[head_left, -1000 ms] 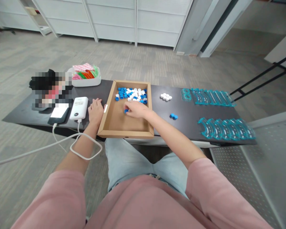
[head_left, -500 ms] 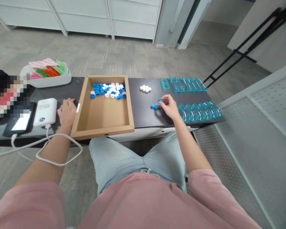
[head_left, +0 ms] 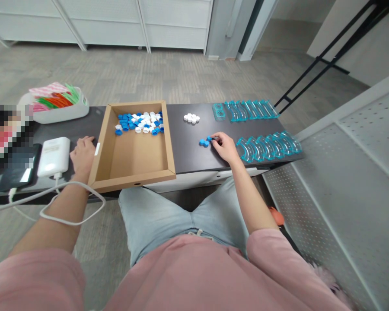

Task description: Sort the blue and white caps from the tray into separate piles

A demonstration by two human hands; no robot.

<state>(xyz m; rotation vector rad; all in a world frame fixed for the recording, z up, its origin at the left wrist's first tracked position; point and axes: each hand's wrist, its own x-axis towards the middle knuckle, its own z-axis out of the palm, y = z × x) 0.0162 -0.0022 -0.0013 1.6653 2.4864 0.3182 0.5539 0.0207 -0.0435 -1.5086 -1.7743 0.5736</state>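
My right hand point(head_left: 224, 146) pinches a small blue hexagonal piece point(head_left: 209, 138) between its fingertips. The piece is down at the table, against a couple of like blue pieces point(head_left: 204, 142). A cluster of white hexagonal pieces point(head_left: 191, 118) lies farther back. My left hand point(head_left: 83, 154) rests on the table beside the cardboard box point(head_left: 132, 176), fingers stretched out and holding nothing. Inside the box, many loose blue and white pieces point(head_left: 141, 123) are heaped toward the back.
Teal clear curved track pieces point(head_left: 269, 147) stand in rows at the right, with more teal pieces point(head_left: 251, 111) behind. Left of the box are a white power bank point(head_left: 54, 157) with a cable, a phone point(head_left: 21, 166) and a white basket point(head_left: 61, 113) of colourful sticks.
My right hand has brought its blue piece down and left, to the other blue pieces. My left hand stays beside the box. The view has shifted slightly.
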